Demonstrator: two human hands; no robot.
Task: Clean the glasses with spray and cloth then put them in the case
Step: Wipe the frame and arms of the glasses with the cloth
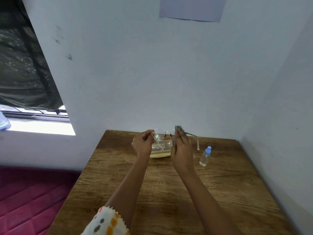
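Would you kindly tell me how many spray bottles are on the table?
1. The spray bottle stands on the table, to the right of the case; no other shows, and little could hide one.

Glasses (159,134): one lens hidden behind right hand (183,150) and cloth (178,128). Cloth: only a grey corner shows above the fingers. Case (160,154): ends covered by left hand (142,144) and right hand; lid print too small to read. Surface (237,184), patterned sleeve (105,223): cut off at the bottom edge. Wall sheet (191,7): top cut off.
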